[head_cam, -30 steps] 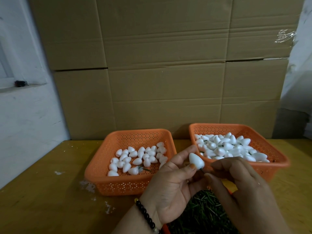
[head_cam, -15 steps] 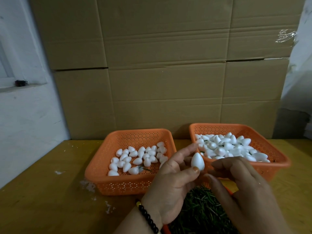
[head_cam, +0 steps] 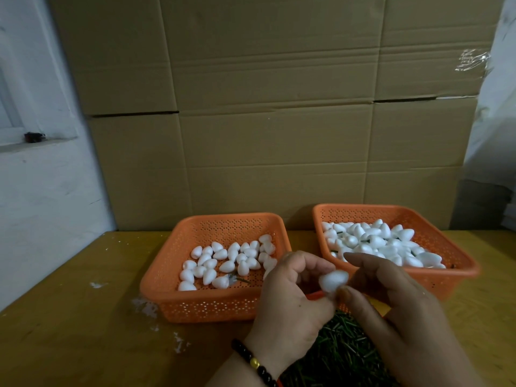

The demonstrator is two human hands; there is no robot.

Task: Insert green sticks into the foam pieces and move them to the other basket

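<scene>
Cardboard boxes [head_cam: 279, 107] stacked at 12 o'clock, behind yellow wooden table [head_cam: 69, 331]. White wall [head_cam: 42, 191] at 9 o'clock, with ledge carrying small dark object [head_cam: 34, 137]

Head camera, forward and down, close over hands [head_cam: 335, 303], baskets [head_cam: 212, 305] beyond.
</scene>
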